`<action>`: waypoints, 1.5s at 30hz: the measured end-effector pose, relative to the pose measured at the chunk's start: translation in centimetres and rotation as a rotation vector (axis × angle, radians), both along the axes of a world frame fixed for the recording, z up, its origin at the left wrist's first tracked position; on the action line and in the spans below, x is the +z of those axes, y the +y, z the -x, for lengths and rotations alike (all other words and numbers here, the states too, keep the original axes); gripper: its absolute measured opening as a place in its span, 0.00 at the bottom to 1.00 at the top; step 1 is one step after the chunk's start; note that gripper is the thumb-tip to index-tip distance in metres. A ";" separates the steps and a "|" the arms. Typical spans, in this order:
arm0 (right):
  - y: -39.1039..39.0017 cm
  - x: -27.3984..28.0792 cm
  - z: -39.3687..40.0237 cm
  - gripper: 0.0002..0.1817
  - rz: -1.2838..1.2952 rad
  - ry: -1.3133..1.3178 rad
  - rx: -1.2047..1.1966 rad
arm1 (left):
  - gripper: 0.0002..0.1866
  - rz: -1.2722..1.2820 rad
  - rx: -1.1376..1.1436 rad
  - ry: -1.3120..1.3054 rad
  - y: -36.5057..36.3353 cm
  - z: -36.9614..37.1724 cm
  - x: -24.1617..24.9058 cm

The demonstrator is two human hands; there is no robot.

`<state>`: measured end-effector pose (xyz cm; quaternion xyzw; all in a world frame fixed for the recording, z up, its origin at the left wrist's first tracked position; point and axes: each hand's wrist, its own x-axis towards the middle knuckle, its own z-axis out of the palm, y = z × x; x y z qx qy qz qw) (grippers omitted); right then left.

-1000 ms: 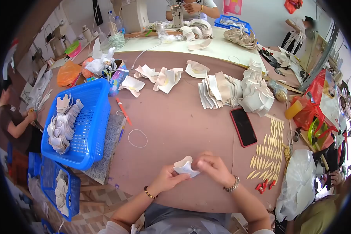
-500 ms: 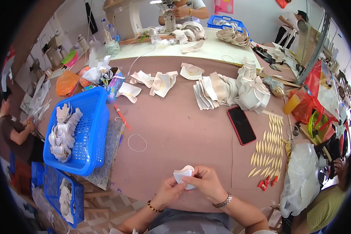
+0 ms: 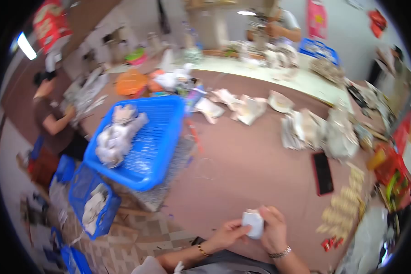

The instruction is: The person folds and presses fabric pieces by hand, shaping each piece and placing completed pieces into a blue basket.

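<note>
Low over the front of the brown table, a small white cut piece of sheet material (image 3: 252,223) is pinched between my two hands. My left hand (image 3: 233,234) grips its left side, thumb lying across the white face. On its other edge, my right hand (image 3: 274,228) has its fingers closed. A strip of beige shows at the piece's top. Beyond my hands, loose pieces (image 3: 250,109) of similar white and beige material lie spread, with stacked ones (image 3: 301,130) to their right. Motion blur softens the view.
A blue basket (image 3: 166,146) with stacked pieces stands at left; another blue basket (image 3: 106,223) sits lower. A phone (image 3: 323,173), rows of yellow leaf-shaped bits (image 3: 345,201) and red wrappers (image 3: 332,243) lie at right. One person (image 3: 55,114) works at left, another behind the sewing machine.
The view has swung left, so the table and baskets appear farther right. My hands still hold the white piece, now turned with its white face more toward me.
</note>
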<state>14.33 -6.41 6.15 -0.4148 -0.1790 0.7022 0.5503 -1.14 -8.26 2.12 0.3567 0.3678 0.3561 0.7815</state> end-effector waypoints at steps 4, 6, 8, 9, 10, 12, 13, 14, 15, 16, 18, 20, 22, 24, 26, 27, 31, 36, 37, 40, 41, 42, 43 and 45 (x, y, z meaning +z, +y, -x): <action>0.8 0.2 1.4 0.09 -0.170 -0.043 -0.030 | 0.11 -0.172 0.085 0.021 0.1 0.2 1.2; 1.1 0.1 2.0 0.10 -0.225 -0.091 -0.034 | 0.11 -0.242 0.084 0.081 0.5 1.4 2.4; 1.4 -0.3 2.6 0.07 -0.365 -0.004 -0.079 | 0.10 -0.306 0.066 0.139 1.1 3.0 4.0; 1.7 -0.3 2.3 0.07 -0.378 0.000 -0.064 | 0.11 -0.287 0.034 0.231 1.6 4.1 5.3; 1.9 0.0 1.6 0.11 -0.333 -0.070 0.043 | 0.11 -0.265 0.000 0.324 2.1 5.5 6.6; 2.5 1.8 1.0 0.20 -0.231 -0.164 0.067 | 0.10 -0.273 0.316 0.402 2.8 9.0 9.5; 2.8 1.7 0.6 0.20 -0.237 -0.162 0.072 | 0.09 -0.310 0.538 0.334 3.5 11.2 10.5; 3.1 1.2 -0.3 0.20 -0.223 -0.237 0.080 | 0.08 -0.261 0.822 0.227 4.6 13.5 12.0; 3.4 0.6 -1.1 0.20 -0.207 -0.313 0.086 | 0.07 -0.457 0.957 0.079 5.9 16.9 12.8; 3.5 -0.4 -1.8 0.19 -0.193 -0.290 0.098 | 0.07 -0.489 1.116 0.047 7.2 20.4 13.7; 3.6 -2.8 -2.7 0.19 -0.195 -0.264 0.132 | 0.08 -0.559 1.259 0.110 9.5 27.9 14.7; 4.0 -3.7 -2.2 0.19 -0.197 -0.237 0.157 | 0.09 -0.517 1.257 0.188 10.9 38.0 12.1; 4.4 -3.6 -0.8 0.05 -0.186 -0.198 0.089 | 0.13 -0.277 1.393 0.233 11.8 43.2 10.8; 5.3 -4.2 -0.9 0.06 -0.256 -0.308 0.169 | 0.17 -0.129 1.414 0.232 12.1 43.8 10.3; 6.6 -4.4 -1.5 0.07 -0.312 -0.432 0.231 | 0.25 -0.180 1.238 0.449 11.8 43.7 10.5; 7.6 -4.0 -1.7 0.07 -0.363 -0.601 0.311 | 0.30 -0.179 1.373 0.633 12.4 42.8 9.9; 14.3 -4.4 -2.2 0.09 -0.658 -1.149 0.352 | 0.35 -0.646 1.412 1.799 11.9 38.1 9.4; 24.5 -5.5 -2.5 0.23 -0.904 -1.812 0.090 | 0.22 -1.244 1.264 1.167 9.1 16.5 11.3; 26.4 -5.9 -2.7 0.23 -0.889 -1.831 0.077 | 0.22 -1.350 0.901 1.297 9.1 12.9 12.0; 30.7 -6.8 -3.1 0.25 -1.044 -2.065 -0.078 | 0.31 -1.249 0.322 1.127 14.9 5.5 9.5; 31.5 -6.8 -2.9 0.26 -0.981 -2.043 -0.067 | 0.34 -1.224 0.263 1.160 17.9 4.8 7.9; 32.4 -6.9 -2.7 0.26 -0.920 -2.019 -0.060 | 0.35 -1.194 0.349 1.152 21.9 4.8 5.0; 33.4 -7.0 -2.3 0.26 -0.914 -2.027 -0.072 | 0.37 -1.165 0.433 1.141 26.2 4.8 2.0; 35.2 -7.0 -1.4 0.25 -0.579 -1.909 -0.162 | 0.39 -1.015 0.572 1.360 33.2 5.1 -1.0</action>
